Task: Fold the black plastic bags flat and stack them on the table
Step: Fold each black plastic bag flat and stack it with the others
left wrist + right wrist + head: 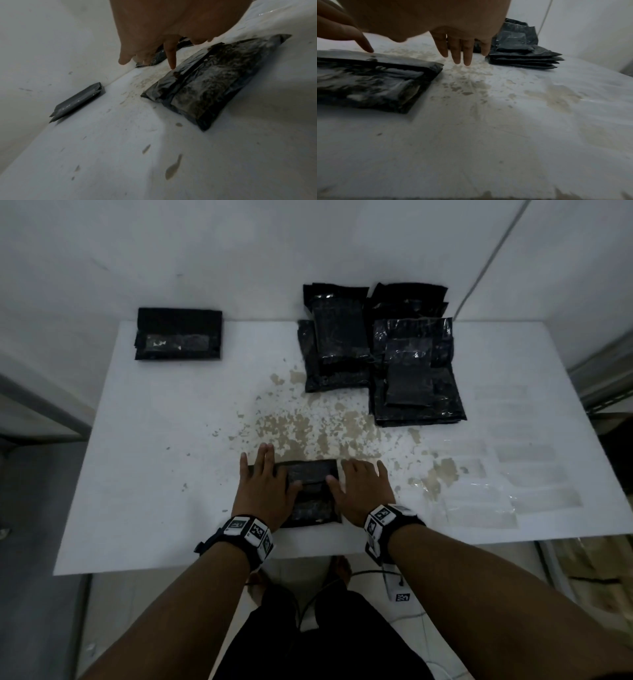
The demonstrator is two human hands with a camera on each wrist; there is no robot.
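Note:
A folded black plastic bag [312,491] lies flat near the table's front edge, seen also as the bag [202,86] in the left wrist view and the bag [373,82] in the right wrist view. My left hand [263,484] lies flat on its left end with straight fingers. My right hand [363,484] lies at its right end, fingers straight, thumb on the bag. A neat stack of folded bags [178,334] sits at the back left, the same stack [77,101] showing in the left wrist view. A loose pile of black bags [380,354] lies at the back right, visible too as the pile [525,54].
The white table [154,440] has worn brown patches [301,426] in its middle. Clear plastic sheets [513,474] lie on its right side. A white wall [239,251] rises behind the table. A cable [493,258] runs down the wall at the right.

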